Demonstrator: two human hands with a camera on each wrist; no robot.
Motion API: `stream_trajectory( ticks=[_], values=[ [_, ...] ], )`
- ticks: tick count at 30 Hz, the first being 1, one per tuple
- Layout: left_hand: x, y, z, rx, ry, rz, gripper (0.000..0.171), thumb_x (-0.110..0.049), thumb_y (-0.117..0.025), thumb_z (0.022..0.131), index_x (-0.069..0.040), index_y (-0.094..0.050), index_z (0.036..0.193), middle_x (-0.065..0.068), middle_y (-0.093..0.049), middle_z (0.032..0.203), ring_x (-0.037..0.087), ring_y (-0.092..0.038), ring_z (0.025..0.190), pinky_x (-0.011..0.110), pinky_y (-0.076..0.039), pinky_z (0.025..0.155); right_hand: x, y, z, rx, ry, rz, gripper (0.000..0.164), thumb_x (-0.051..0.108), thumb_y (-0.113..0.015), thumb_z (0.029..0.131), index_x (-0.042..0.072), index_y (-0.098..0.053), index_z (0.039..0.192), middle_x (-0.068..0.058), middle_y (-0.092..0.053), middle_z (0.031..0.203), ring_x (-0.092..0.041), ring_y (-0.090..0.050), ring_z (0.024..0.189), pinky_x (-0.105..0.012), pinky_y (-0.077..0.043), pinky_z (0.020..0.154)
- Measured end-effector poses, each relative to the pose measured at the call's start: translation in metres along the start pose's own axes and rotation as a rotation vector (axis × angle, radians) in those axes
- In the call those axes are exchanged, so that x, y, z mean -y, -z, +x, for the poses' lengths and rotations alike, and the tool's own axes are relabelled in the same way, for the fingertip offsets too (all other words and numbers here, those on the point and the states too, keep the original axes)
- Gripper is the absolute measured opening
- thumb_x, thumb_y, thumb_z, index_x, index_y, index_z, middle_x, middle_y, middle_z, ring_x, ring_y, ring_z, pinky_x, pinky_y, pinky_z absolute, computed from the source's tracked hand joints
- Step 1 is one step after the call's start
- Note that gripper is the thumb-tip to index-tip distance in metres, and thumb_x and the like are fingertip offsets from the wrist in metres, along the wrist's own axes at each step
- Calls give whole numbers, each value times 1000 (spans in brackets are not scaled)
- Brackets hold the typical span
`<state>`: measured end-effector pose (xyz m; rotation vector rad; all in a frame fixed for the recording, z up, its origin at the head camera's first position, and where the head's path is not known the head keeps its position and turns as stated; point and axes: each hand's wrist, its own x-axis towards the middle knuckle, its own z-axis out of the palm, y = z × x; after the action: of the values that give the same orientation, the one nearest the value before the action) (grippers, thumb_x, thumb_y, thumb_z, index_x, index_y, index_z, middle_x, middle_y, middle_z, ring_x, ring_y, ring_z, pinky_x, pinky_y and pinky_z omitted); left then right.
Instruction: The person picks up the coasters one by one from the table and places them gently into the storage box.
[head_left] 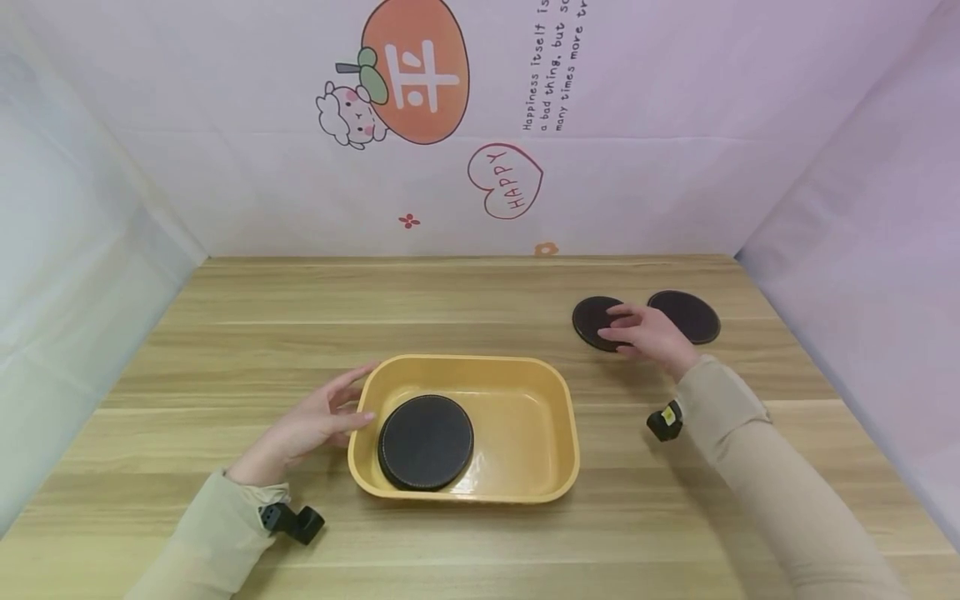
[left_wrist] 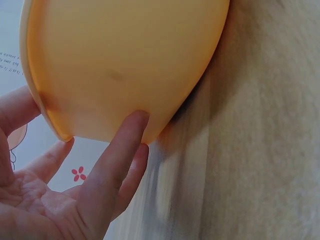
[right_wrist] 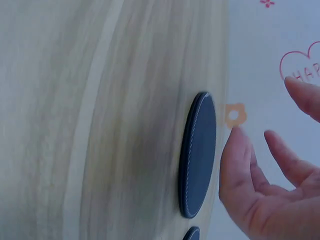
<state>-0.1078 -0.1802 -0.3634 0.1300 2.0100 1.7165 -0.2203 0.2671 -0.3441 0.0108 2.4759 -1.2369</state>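
My left hand (head_left: 318, 421) holds the left end of a yellow plastic bin (head_left: 517, 367), thumb over the rim and fingers against the outer wall. Its fingers (left_wrist: 115, 155) reach along that wall in the left wrist view. Inside the bin, on the left, a round black coaster (head_left: 426, 442) with a stitched edge lies flat. My right hand (head_left: 647, 333) hovers over another black coaster (head_left: 592, 321), its fingers loosely bent with nothing between them. From the right wrist, this coaster (right_wrist: 200, 155) appears apart from the fingertips. A third black coaster (head_left: 686, 317) lies just beyond my right hand.
The wooden table (head_left: 300, 300) ends at a printed white cloth (head_left: 645, 183) along the back. White cloth walls rise at both sides. Small black devices sit on the left wrist (head_left: 292, 522) and right wrist (head_left: 665, 422).
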Motion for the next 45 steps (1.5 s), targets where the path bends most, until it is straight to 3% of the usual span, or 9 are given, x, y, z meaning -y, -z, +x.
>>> stream_trajectory(
  ticks=[7,12,17,33,41,45],
  values=[
    [0,0,1,4,-3,8,76,-7,-59,91,-10,-15,152,34,-30,143,25,-59,104,40,-57,77,-9,2,17,-131,33,-283,65,31,-63,89,-3,-38,139,-35,-37,138,-47,-39,125,-55,-37,102],
    [0,0,1,8,-6,8,75,-6,-58,91,-10,-15,152,34,-30,143,25,-59,104,40,-57,77,-13,0,25,-187,24,-384,66,32,-63,88,-5,-39,137,-38,-30,141,-55,-25,129,-62,-27,106],
    [1,0,0,7,-6,12,74,-6,-58,92,-10,-15,152,34,-29,144,27,-58,107,41,-57,77,-18,-2,32,-189,-22,-409,69,35,-65,87,-3,-38,138,-39,-24,143,-60,-19,129,-67,-25,104],
    [2,1,1,7,-9,4,76,-6,-59,91,-10,-15,152,34,-31,142,25,-58,105,39,-57,77,-20,-4,38,-167,-76,-450,74,39,-67,83,-2,-38,138,-41,-27,139,-59,-24,126,-66,-30,101],
    [2,1,0,0,-7,3,76,-7,-60,91,-10,-15,152,34,-30,143,25,-58,105,39,-57,76,-25,-2,47,-206,-95,-408,78,37,-76,76,-3,-40,133,-42,-28,136,-58,-24,125,-66,-27,101],
    [2,0,0,-4,-1,2,75,-6,-59,91,-10,-16,152,34,-30,143,24,-59,104,38,-57,76,-28,0,49,-235,-107,-356,85,31,-79,74,-3,-32,137,-42,-24,137,-58,-23,126,-65,-26,103]
  ],
)
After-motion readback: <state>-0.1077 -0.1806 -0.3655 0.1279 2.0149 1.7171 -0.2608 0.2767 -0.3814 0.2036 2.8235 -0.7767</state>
